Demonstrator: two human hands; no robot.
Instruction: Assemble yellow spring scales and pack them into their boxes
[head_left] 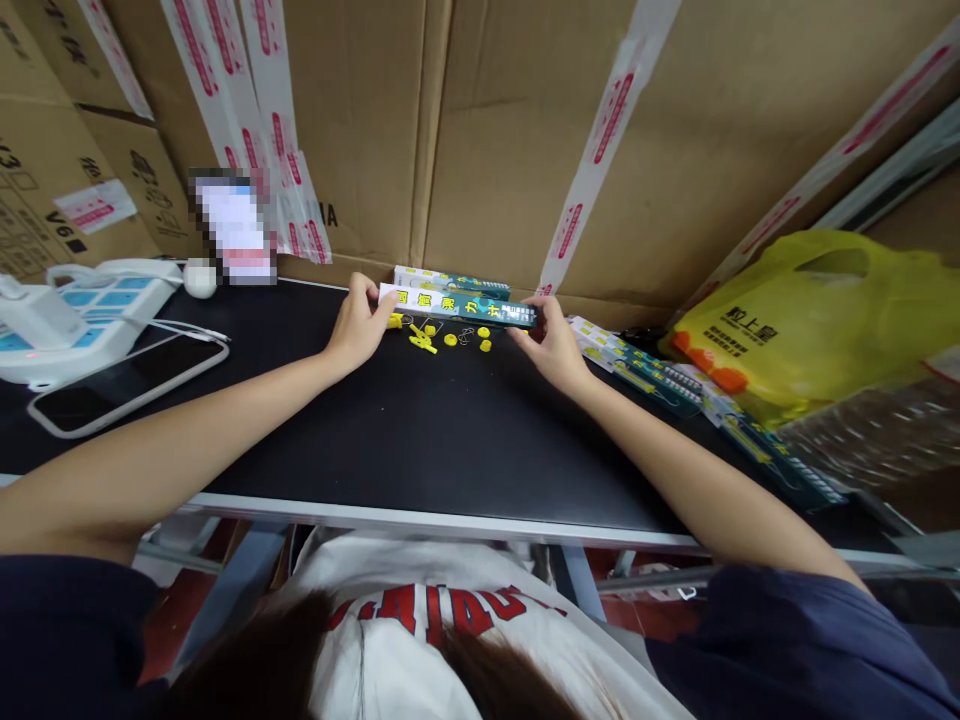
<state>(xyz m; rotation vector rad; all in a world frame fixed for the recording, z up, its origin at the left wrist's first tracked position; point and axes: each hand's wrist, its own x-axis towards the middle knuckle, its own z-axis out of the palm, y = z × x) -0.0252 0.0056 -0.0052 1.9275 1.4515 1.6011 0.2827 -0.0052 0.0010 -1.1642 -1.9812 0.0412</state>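
Note:
A long, narrow box with a white end and a teal end is held level between my two hands. My left hand pinches its white end, and my right hand grips the teal end. Right behind it, a similar box is partly covered by the held one. On the black table, just in front of the box, lie several small yellow pieces and some thin wire hooks.
More long boxes lie at the right beside a yellow plastic bag and a clear plastic bottle. At the left are a power strip and a phone. Cardboard stands along the back edge.

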